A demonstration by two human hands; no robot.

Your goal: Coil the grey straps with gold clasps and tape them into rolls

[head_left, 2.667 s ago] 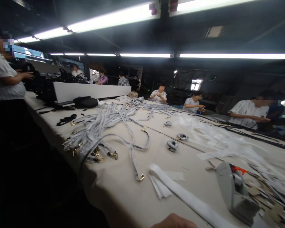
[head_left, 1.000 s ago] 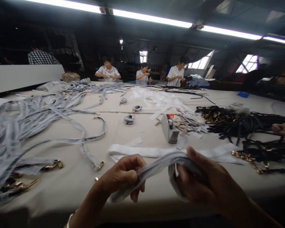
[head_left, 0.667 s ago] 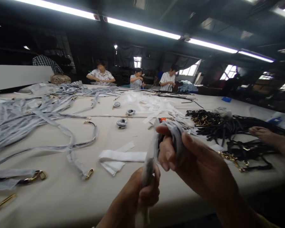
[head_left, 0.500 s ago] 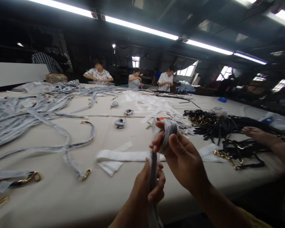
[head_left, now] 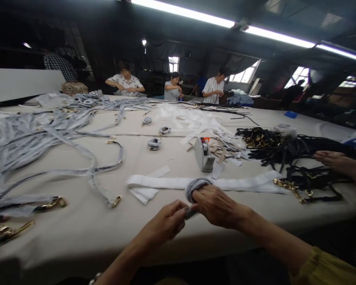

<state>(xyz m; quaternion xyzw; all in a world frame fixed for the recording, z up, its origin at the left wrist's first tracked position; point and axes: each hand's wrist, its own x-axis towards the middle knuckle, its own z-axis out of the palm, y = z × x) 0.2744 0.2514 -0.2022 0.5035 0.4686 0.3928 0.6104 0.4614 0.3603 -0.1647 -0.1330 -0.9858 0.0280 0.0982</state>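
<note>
My right hand is closed round a coiled strap in thin pale wrapping, low over the near part of the table. The strap's loose end runs out of the coil to my left hand, whose fingers pinch it. Just behind the coil lies a long white strip, folded at its left end. A tape dispenser with a bit of orange on it stands beyond the strip. Three finished-looking coils rest further back.
Wrapped straps with gold snap hooks spread over the left side. At right are black straps with gold hardware and another person's hand. Paper slips lie behind the dispenser. Several people work across the table.
Both hands have come down towards the table, the right turning over with the coil. The tape dispenser, earlier mostly hidden behind the coil, now shows. The camera view has tilted a little.
</note>
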